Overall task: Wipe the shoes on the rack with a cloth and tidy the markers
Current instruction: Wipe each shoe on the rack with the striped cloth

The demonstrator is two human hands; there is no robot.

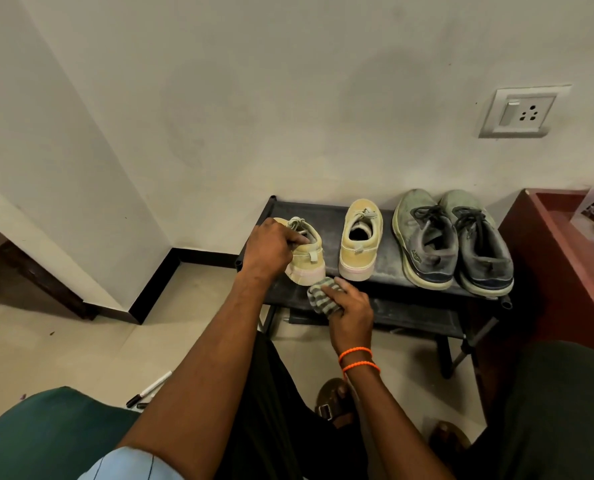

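Yellow canvas sneaker [306, 259] at the rack's 9 o'clock end is the piece in work: my left hand [271, 249] grasps it around the collar and tongue, tipping it so the pale sole edge faces me and the heel lifts off the black rack shelf [385, 268]. My right hand [352, 306], orange bands at the wrist, clutches the striped grey cloth [323, 296] bunched in its fingers, just below the sneaker's heel at about 6 o'clock from it; whether cloth and sole touch I cannot tell. Its mate, the second yellow sneaker [359, 244], stands flat just to 3 o'clock, and the grey running shoes [453, 240] sit side by side further toward 3 o'clock, dusty-looking. Markers [150, 389] lie on the floor tiles at roughly 8 o'clock, near my knee, untouched. Judgement on the step: keep the left grip firm on the collar so the shoe does not twist, bring the cloth up onto the sole rim and sweep along its length rather than dabbing, then turn the shoe to reach the toe side. Refold the cloth to a fresh face before the next shoe. Shelf looks dusty; setting the wiped sneaker back may re-soil it.
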